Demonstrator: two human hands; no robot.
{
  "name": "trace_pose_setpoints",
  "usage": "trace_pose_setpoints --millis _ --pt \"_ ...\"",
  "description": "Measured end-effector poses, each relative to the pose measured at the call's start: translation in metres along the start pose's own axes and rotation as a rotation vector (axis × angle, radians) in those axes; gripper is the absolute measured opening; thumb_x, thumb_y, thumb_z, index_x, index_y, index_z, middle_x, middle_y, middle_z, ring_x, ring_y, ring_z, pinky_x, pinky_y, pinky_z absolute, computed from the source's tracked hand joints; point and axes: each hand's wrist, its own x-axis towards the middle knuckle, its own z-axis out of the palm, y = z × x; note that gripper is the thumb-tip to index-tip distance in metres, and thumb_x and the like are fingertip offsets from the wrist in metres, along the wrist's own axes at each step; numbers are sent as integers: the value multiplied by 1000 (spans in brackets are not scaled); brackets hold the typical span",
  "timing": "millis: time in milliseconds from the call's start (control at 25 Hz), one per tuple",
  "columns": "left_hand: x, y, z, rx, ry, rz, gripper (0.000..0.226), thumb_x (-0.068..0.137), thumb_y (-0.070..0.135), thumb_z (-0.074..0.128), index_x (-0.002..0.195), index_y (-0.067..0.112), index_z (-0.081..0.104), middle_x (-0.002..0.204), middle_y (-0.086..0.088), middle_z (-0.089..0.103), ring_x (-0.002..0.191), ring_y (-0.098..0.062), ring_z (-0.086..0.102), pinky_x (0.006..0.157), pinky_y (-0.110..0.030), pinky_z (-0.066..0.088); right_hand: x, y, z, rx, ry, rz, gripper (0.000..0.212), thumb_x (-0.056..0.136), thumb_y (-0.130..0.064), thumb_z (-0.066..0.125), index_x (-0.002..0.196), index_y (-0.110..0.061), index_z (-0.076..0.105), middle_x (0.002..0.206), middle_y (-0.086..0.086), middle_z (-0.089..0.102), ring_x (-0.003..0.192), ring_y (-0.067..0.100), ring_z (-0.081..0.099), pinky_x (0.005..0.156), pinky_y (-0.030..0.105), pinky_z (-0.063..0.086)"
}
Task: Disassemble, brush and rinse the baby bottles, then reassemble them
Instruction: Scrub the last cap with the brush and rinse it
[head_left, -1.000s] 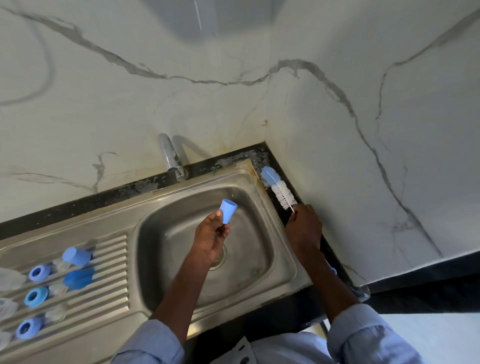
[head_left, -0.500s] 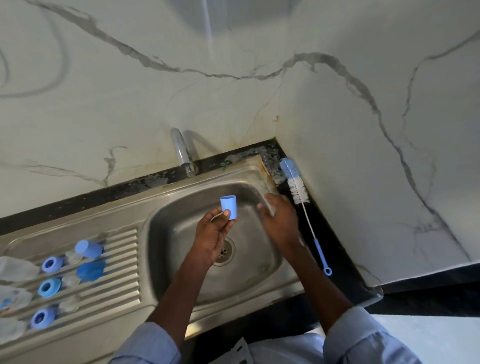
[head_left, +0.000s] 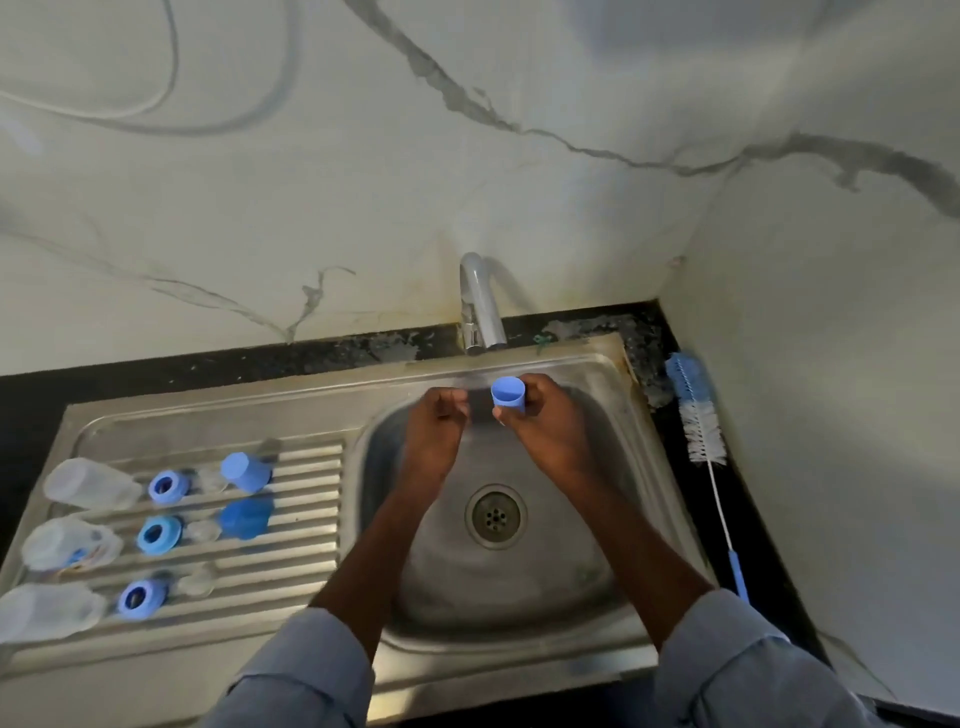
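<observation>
Right hand (head_left: 550, 431): fingers (head_left: 535, 397) curled around the blue cap (head_left: 508, 396), open end toward the camera, held just below the tap (head_left: 480, 306) at frame centre. Earlier, the left hand pinched this cap. Left hand (head_left: 436, 421): fingers curled, holding nothing, just beside the cap. Both hands are over the sink (head_left: 597, 613) basin. The bottle brush (head_left: 698, 431), released earlier by the right hand, lies on the tabletop (head_left: 763, 525) at right. Bottles (head_left: 91, 484), rings (head_left: 167, 487) and caps rest on the drainboard, lower left.
</observation>
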Motion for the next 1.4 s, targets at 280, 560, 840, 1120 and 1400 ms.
trace_pose_setpoints --millis 280,560,840,1120,1400 --pt "92 42 22 323 49 62 28 84 36 77 94 17 59 83 6 63 70 -10 56 63 -28 41 22 -4 34 -209 74 -80 35 77 -12 81 104 -29 65 98 -15 70 87 4 65 75 20 49" --pt "122 13 14 303 6 -42 24 98 11 57 74 15 53 90 -17 73 76 -36 69 74 -49 59 27 2 45 -44 124 -54 39 80 -1 80 105 -27 64 95 -15 70 84 -6 65 70 5 45" --pt "123 13 13 261 -80 -84 25 87 -12 47 81 12 46 91 -33 69 71 -39 72 54 -40 57 16 15 42 -24 27 -57 33 93 -6 72 124 -16 64 114 -3 70 107 6 65 99 24 51" --pt "125 24 8 260 -184 -87 30 93 -14 34 80 13 41 81 -29 61 46 -23 57 35 -18 39 8 14 47 416 -156 181 39 100 -5 61 135 -21 58 133 9 65 124 26 63 106 43 52" --pt "124 23 7 224 -227 -103 31 94 -14 29 82 12 42 73 -25 61 52 -25 57 34 -17 38 24 11 47 113 -71 118 23 94 -24 75 114 -25 65 107 -7 67 107 23 68 84 15 53"
